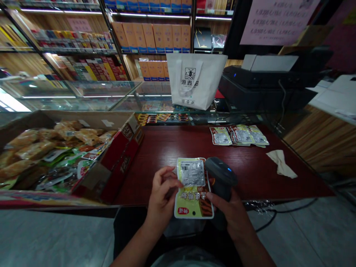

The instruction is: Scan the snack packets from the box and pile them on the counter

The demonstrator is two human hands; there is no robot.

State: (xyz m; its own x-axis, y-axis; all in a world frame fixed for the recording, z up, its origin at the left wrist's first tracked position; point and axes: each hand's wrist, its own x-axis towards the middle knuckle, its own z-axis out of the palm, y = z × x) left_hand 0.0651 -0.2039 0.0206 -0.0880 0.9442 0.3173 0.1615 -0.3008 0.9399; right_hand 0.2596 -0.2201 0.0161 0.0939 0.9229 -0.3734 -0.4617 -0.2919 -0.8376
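The packet (194, 189) stands between both hands, left hand (161, 198) pinching its edge, right hand (230, 211) gripping the scanner (221, 176).

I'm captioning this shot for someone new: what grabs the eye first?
At bottom centre, the left hand holds a yellow snack packet beside the dark barcode scanner in the right hand. A cardboard box heaped with snack packets fills the left, and a white paper bag stands on the glass counter behind.

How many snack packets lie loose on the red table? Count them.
3 snack packets, overlapping in a row at the table's far right; more could hide beneath them.
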